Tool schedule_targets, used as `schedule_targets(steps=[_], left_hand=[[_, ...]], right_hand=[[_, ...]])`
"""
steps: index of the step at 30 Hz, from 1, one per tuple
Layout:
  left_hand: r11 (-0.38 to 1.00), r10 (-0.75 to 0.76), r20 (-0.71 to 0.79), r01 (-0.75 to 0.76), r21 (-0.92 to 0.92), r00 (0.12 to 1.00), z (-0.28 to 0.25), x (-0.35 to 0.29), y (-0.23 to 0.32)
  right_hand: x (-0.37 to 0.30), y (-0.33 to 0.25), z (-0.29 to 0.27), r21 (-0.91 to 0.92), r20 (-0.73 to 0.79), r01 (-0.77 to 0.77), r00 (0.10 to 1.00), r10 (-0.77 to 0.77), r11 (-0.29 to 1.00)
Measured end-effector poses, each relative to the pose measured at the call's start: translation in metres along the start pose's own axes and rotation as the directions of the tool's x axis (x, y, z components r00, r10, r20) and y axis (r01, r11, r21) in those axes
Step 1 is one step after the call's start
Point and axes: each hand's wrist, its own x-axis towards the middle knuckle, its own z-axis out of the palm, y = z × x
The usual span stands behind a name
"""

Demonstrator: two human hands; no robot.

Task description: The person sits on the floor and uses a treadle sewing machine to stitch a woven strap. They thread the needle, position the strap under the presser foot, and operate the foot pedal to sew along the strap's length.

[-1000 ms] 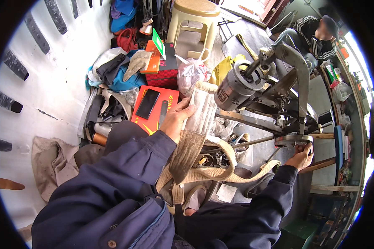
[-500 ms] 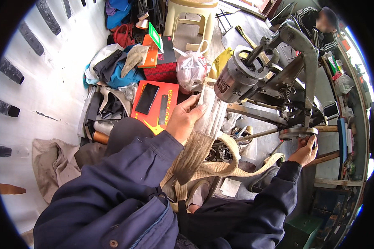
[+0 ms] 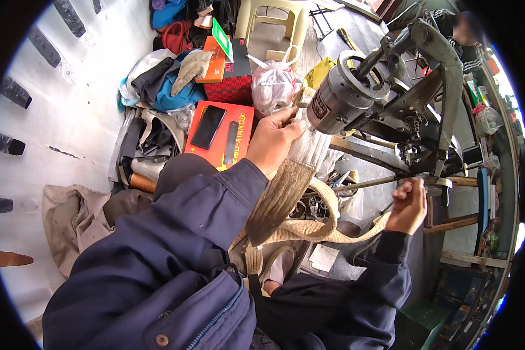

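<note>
A hand-cranked sewing machine [image 3: 349, 96] of worn grey metal stands to the right, its round head over a thick, off-white webbing strap [image 3: 309, 149]. My left hand [image 3: 279, 140] is closed on this strap just left of the head, thumb on top. The strap's brown, dirty folded end [image 3: 283, 201] hangs toward my lap, and a loop of it [image 3: 326, 224] curls below. My right hand [image 3: 408, 205] is closed, fingers curled, at the left side of the machine's hand wheel [image 3: 442, 182]. What those fingers hold is hidden.
Left of the strap, a red box [image 3: 239, 119] bears a black phone [image 3: 209, 127] and a dark flat blade-like tool. Behind stand a white plastic bag [image 3: 273, 87] and a cream stool [image 3: 300, 26]. Another person [image 3: 466, 35] is at the far right.
My right hand has moved from the wheel's right side round to its left. The wheel looks turned and tilted differently. My left hand still holds the strap by the machine head.
</note>
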Motion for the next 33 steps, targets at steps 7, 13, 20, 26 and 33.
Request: schedule_targets(steps=[7, 13, 20, 26, 33], left_hand=[[0.997, -0.005, 0.002, 0.005, 0.082, 1.000, -0.001, -0.005, 0.002], [0.997, -0.026, -0.015, 0.027, 0.076, 1.000, 0.002, -0.007, 0.005], [0.999, -0.043, -0.022, 0.043, 0.029, 0.999, 0.000, -0.006, 0.005], [0.997, -0.059, -0.022, 0.060, 0.052, 0.998, -0.001, -0.007, 0.003], [0.994, -0.086, 0.092, 0.079, 0.077, 0.992, -0.009, -0.038, -0.001]], right_hand=[[-0.030, 0.012, 0.076, -0.592, 0.415, 0.560, 0.829, -0.376, 0.580], [0.020, 0.025, 0.090, -0.729, 0.493, 0.521, 0.850, -0.188, 0.445], [0.071, 0.078, 0.085, -0.761, 0.639, 0.639, 0.705, -0.309, -0.115], [0.064, 0.049, 0.078, -0.474, 0.365, 0.319, 0.919, -0.147, 0.820], [-0.001, -0.039, 0.021, -0.614, 0.303, 0.215, 0.953, -0.025, 0.760]])
